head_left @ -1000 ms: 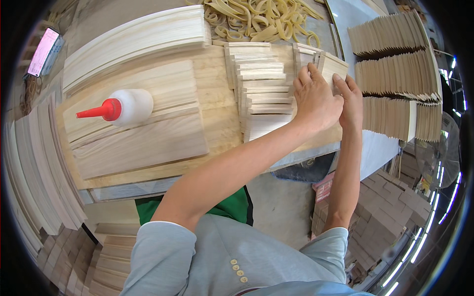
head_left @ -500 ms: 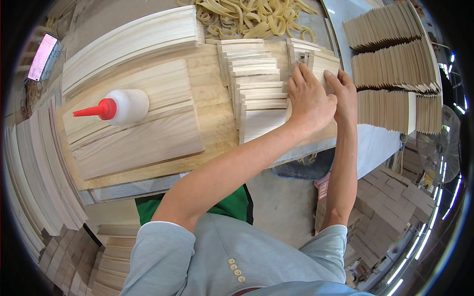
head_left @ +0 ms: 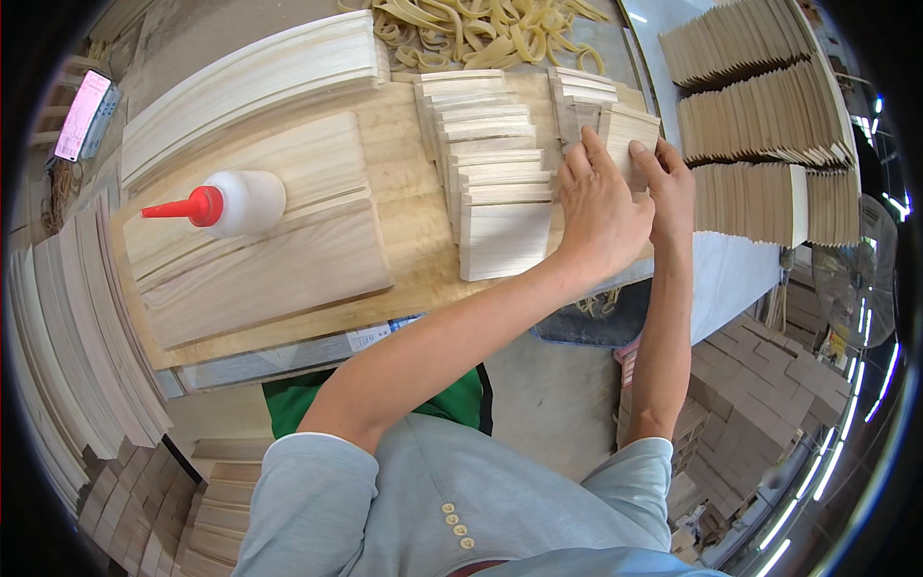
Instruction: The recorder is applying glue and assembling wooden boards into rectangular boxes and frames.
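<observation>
A small thin wooden board [head_left: 630, 131] is upheld at the right side of the bench, pinched between the thumb and fingers of my right hand [head_left: 670, 190]. Close on its left is my left hand [head_left: 608, 204], index finger stretched toward the board's lower left edge, the other fingers loosely bent. Whether that fingertip touches the board is hard to make out. Behind the hands lies a short overlapping row of similar boards [head_left: 585, 85]. A longer overlapping row of small boards [head_left: 505, 231] lies left of my left hand.
A white glue bottle with red nozzle [head_left: 245, 204] lies on wide panels [head_left: 279, 274]. Long boards [head_left: 260, 87] are stacked behind. Yellow rubber bands [head_left: 481, 29] heap at the far edge. Packed wooden pieces [head_left: 760, 115] stand at right; a phone [head_left: 82, 115] is far left.
The view has shifted slightly. My left index finger has straightened beside the small board, with the other fingers drawn lower. My right hand keeps its grip.
</observation>
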A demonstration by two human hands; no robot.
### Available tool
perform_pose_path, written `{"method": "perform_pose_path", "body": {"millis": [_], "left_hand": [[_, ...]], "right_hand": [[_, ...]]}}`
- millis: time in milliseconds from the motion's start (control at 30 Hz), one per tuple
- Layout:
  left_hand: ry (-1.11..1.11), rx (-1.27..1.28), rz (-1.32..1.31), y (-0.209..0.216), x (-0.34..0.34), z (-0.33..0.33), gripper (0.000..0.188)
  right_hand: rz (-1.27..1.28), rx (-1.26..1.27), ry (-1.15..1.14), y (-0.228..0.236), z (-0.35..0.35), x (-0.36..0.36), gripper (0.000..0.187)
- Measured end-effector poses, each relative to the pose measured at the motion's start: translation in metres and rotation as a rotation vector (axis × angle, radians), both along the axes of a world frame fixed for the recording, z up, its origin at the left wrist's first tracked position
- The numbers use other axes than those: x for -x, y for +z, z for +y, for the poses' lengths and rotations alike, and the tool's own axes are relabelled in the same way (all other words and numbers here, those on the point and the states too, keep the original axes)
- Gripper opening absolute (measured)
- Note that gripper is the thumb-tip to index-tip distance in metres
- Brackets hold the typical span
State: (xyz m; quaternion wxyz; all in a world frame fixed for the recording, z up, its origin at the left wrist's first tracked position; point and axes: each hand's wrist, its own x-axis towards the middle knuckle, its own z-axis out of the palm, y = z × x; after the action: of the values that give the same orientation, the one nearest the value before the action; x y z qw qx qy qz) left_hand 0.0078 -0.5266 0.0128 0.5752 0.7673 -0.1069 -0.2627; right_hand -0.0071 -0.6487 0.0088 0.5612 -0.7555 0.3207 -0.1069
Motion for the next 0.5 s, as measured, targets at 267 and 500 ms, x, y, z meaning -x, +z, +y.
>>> {"method": "perform_pose_path", "body": {"millis": [267,500], "left_hand": [[-0.018,-0.041,-0.051,-0.008,0.007,-0.004,0.094],[-0.023,-0.073,-0.068,-0.005,0.011,-0.001,0.090]], "right_hand": [[0.030,0.148,0.011,-0.017,-0.012,0.001,0.053],[0.063,0.277,-0.001,-0.019,-0.014,0.006,0.056]]}}
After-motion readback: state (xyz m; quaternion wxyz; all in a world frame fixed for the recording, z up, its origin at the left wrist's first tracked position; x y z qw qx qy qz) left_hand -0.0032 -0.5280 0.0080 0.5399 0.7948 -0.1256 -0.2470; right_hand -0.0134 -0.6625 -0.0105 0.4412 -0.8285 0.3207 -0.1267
